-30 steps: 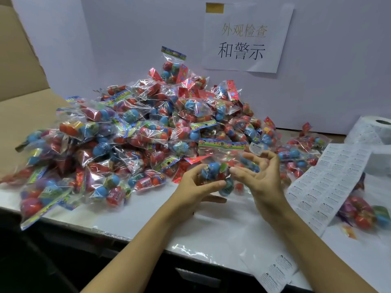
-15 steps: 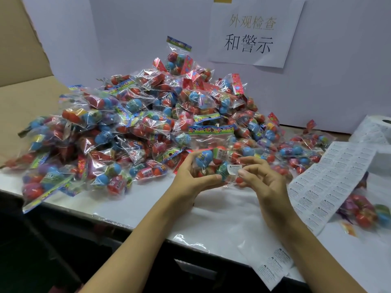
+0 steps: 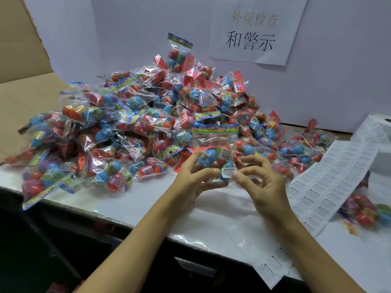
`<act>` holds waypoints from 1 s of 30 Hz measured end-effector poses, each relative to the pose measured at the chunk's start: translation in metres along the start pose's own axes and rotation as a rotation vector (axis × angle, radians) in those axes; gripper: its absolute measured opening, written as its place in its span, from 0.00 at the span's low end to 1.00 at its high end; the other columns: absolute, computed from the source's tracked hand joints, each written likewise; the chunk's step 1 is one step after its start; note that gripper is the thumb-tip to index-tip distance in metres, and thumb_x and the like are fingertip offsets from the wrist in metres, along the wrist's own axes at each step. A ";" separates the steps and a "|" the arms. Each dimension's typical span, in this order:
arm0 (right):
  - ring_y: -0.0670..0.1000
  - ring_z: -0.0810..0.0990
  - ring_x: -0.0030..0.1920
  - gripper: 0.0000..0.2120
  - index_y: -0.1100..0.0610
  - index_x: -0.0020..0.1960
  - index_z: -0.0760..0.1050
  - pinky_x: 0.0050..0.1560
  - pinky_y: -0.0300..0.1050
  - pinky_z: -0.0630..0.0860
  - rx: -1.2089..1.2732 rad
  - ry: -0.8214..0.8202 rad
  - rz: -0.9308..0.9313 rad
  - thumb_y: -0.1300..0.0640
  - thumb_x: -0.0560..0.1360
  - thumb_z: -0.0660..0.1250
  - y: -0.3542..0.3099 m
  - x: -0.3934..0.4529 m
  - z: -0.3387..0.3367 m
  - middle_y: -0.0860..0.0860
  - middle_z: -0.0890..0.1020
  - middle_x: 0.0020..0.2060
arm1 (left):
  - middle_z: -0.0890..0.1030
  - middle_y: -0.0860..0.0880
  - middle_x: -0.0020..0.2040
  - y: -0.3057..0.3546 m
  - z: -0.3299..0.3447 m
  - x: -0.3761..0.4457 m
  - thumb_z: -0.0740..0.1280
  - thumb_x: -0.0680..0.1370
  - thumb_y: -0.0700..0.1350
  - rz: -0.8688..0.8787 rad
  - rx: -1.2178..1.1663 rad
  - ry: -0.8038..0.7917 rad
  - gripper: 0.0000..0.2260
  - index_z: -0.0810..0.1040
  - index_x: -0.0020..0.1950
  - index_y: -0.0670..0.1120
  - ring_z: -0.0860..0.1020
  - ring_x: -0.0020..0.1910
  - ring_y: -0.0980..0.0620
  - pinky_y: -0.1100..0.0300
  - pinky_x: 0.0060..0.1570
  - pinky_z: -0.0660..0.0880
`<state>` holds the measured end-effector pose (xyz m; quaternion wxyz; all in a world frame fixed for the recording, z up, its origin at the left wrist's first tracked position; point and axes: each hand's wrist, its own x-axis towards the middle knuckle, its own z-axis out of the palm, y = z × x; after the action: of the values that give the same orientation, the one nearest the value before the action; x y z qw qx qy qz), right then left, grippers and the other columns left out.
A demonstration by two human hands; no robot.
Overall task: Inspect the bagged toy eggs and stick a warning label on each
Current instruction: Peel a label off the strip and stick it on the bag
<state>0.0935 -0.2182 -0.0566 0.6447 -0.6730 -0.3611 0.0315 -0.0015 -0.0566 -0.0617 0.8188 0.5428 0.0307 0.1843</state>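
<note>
- Two hands meet at the centre of the frame: the left hand (image 3: 191, 180) has its grip curled around a clear bag of toy eggs (image 3: 213, 149), held just above the white surface (image 3: 148, 206).
- And the right hand (image 3: 261, 182) sits just beside it, fingers curled, thumb tip at the edge of the white warning label (image 3: 228, 172) stuck low on that bag — pinching or merely pressing it, I cannot tell.
- Behind the hands, a big heap of bagged eggs (image 3: 131, 127) fills the left and middle of the surface, red and blue shells under crinkled film.
- Right of frame, a strip of label sheet (image 3: 330, 182) runs down from a roll (image 3: 378, 136) at the right edge, its tail hanging over the surface's front edge.
- Lower right, another bag of eggs (image 3: 368, 212) lies partly under that strip.
- Up top, a paper sign (image 3: 254, 32) with Chinese characters hangs on the pale back wall (image 3: 338, 60).
- Upper left, brown cardboard (image 3: 23, 70) lines the side.
</note>
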 end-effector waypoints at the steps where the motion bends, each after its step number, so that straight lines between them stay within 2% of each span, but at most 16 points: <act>1: 0.42 0.79 0.58 0.04 0.54 0.39 0.84 0.48 0.40 0.82 -0.009 0.005 -0.004 0.54 0.70 0.74 0.000 0.000 0.000 0.49 0.78 0.58 | 0.84 0.39 0.59 0.000 0.000 0.000 0.71 0.73 0.36 0.000 0.003 -0.002 0.21 0.76 0.66 0.45 0.83 0.57 0.40 0.49 0.52 0.82; 3: 0.43 0.79 0.59 0.06 0.53 0.39 0.84 0.51 0.46 0.83 -0.024 0.010 -0.006 0.50 0.69 0.73 0.000 0.000 0.001 0.48 0.78 0.57 | 0.83 0.39 0.60 0.000 0.000 -0.001 0.73 0.74 0.35 0.003 0.010 -0.011 0.22 0.75 0.67 0.45 0.83 0.58 0.39 0.49 0.53 0.82; 6: 0.44 0.79 0.59 0.07 0.52 0.39 0.84 0.52 0.50 0.83 -0.043 -0.002 -0.009 0.49 0.69 0.73 0.001 0.000 0.000 0.44 0.78 0.55 | 0.83 0.39 0.60 -0.001 -0.001 -0.001 0.74 0.75 0.32 0.014 0.026 -0.028 0.24 0.74 0.68 0.46 0.83 0.59 0.37 0.50 0.53 0.82; 10: 0.43 0.80 0.56 0.06 0.50 0.38 0.83 0.49 0.43 0.82 -0.054 -0.007 -0.022 0.47 0.69 0.73 0.004 0.000 -0.001 0.37 0.77 0.51 | 0.84 0.39 0.59 -0.001 -0.001 -0.002 0.74 0.75 0.31 0.025 0.046 -0.034 0.24 0.73 0.68 0.46 0.83 0.58 0.38 0.51 0.53 0.82; 19: 0.41 0.79 0.55 0.07 0.52 0.37 0.83 0.48 0.42 0.82 -0.052 0.016 -0.040 0.48 0.68 0.74 0.006 0.000 0.001 0.37 0.77 0.50 | 0.83 0.36 0.58 0.000 0.000 -0.002 0.73 0.75 0.31 0.054 0.073 -0.010 0.23 0.72 0.68 0.42 0.83 0.58 0.36 0.50 0.52 0.82; 22: 0.40 0.79 0.53 0.07 0.50 0.35 0.82 0.46 0.38 0.80 -0.068 0.020 -0.039 0.49 0.68 0.75 0.007 0.001 0.001 0.36 0.77 0.48 | 0.84 0.36 0.58 0.000 0.000 -0.003 0.74 0.74 0.32 0.061 0.081 -0.019 0.24 0.73 0.67 0.42 0.83 0.57 0.36 0.50 0.52 0.82; 24: 0.39 0.79 0.52 0.09 0.50 0.33 0.80 0.44 0.35 0.78 -0.084 0.020 -0.024 0.54 0.70 0.76 0.009 0.001 0.001 0.37 0.77 0.48 | 0.84 0.37 0.57 0.000 0.000 -0.003 0.75 0.74 0.32 0.065 0.081 -0.023 0.24 0.73 0.67 0.42 0.84 0.56 0.36 0.50 0.52 0.82; 27: 0.39 0.77 0.48 0.16 0.55 0.31 0.74 0.44 0.31 0.74 -0.145 0.090 -0.006 0.60 0.74 0.75 0.013 0.003 -0.001 0.46 0.77 0.47 | 0.83 0.34 0.57 0.000 0.000 -0.002 0.75 0.73 0.32 0.061 0.057 -0.011 0.23 0.74 0.66 0.43 0.84 0.55 0.36 0.51 0.51 0.82; 28: 0.41 0.77 0.47 0.17 0.55 0.31 0.72 0.45 0.31 0.72 -0.154 0.116 0.000 0.60 0.76 0.74 0.013 0.004 -0.001 0.48 0.78 0.46 | 0.83 0.34 0.57 0.000 0.000 -0.002 0.75 0.72 0.33 0.054 0.052 -0.014 0.23 0.74 0.65 0.43 0.84 0.55 0.36 0.51 0.51 0.82; 30: 0.47 0.76 0.42 0.18 0.57 0.32 0.72 0.45 0.39 0.71 -0.105 0.128 0.032 0.55 0.78 0.70 0.012 0.006 -0.003 0.51 0.77 0.42 | 0.83 0.35 0.58 -0.001 0.000 -0.001 0.74 0.72 0.33 0.043 0.055 -0.033 0.23 0.75 0.66 0.44 0.84 0.54 0.37 0.51 0.51 0.82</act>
<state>0.1046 -0.2167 -0.0644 0.6297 -0.7122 -0.3097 -0.0204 -0.0024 -0.0575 -0.0632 0.7999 0.5685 0.0105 0.1917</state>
